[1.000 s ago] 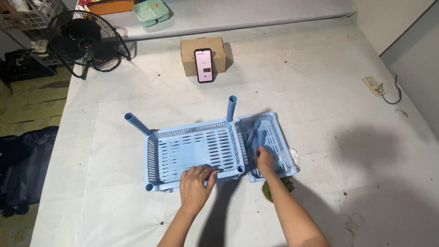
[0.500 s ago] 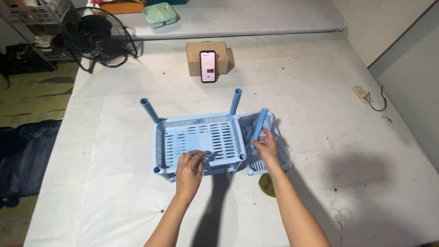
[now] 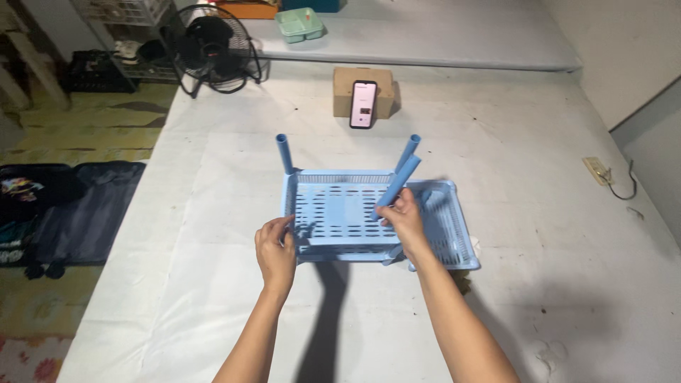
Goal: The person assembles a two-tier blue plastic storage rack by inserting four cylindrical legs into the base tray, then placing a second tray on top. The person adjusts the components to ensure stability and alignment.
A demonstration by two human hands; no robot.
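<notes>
Looking down through the head camera, I see both bare hands at a pale blue plastic tray (image 3: 339, 209) that sits near the middle of a white cloth (image 3: 511, 142). The tray is rectangular, its floor cut with rows of narrow slots and its low walls ribbed with slits. Two round hollow tubes already stand in its far corners — a left post (image 3: 284, 152) and a right post (image 3: 408, 152), both tilted a little outward.

My left hand (image 3: 275, 250) is closed on the tray's near-left corner, thumb over the rim, fingers curled against the wall. My right hand (image 3: 404, 220) is wrapped around a third tube (image 3: 397, 186) of the same smooth blue plastic, gripping its lower end; the tube slants up and to the right over the tray's right edge, its top end close to the right post. Whether its lower end touches the tray I cannot tell.

A second tray (image 3: 448, 223), the same slotted kind, lies just beside the first on its right, partly tucked under it and blurred at its far edge. Something dark green shows at the cloth just beyond its near corner, too hidden by my forearm to make out.

Farther off, a phone (image 3: 362, 104) with a lit screen leans upright against a small cardboard box (image 3: 344, 89). A black wire-caged fan (image 3: 211, 50) stands at the far left edge, and a pale green lidded container (image 3: 300, 23) rests on the raised grey ledge behind — well apart from the hands. A wall plug with a dark cord (image 3: 603, 174) lies at the right.
</notes>
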